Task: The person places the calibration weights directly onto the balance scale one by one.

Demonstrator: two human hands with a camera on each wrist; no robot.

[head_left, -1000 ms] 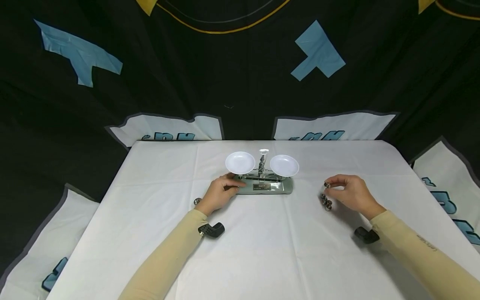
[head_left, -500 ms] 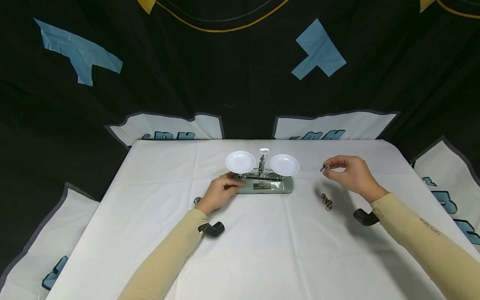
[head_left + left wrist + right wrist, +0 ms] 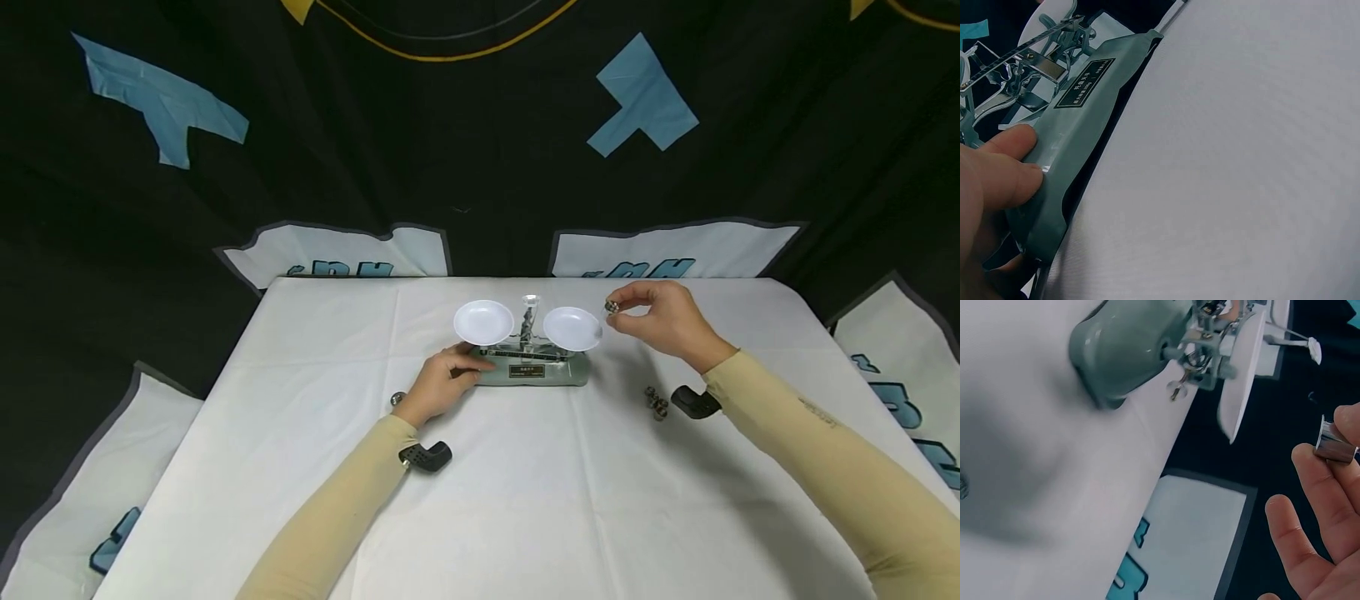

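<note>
A green balance scale (image 3: 532, 375) with two white pans stands toward the back of the table. At its left end my left hand (image 3: 438, 385) grips the base; in the left wrist view two digits lie on top of the green base (image 3: 1085, 119), and the others are partly hidden below its end. My right hand (image 3: 663, 321) pinches a small shiny metal weight (image 3: 1336, 442) between thumb and fingertips, just right of the right pan (image 3: 572, 328). Nothing lies on that pan or on the left pan (image 3: 483, 322).
Several metal weights (image 3: 656, 403) sit in a cluster on the white tablecloth (image 3: 517, 500), right of the scale. One more shiny metal piece (image 3: 397, 398) is beside my left wrist. A black curtain (image 3: 480, 167) hangs behind the table.
My right hand has lifted the weight from beside the cluster and carried it up and left to the right pan's edge. The left hand stays on the base.
</note>
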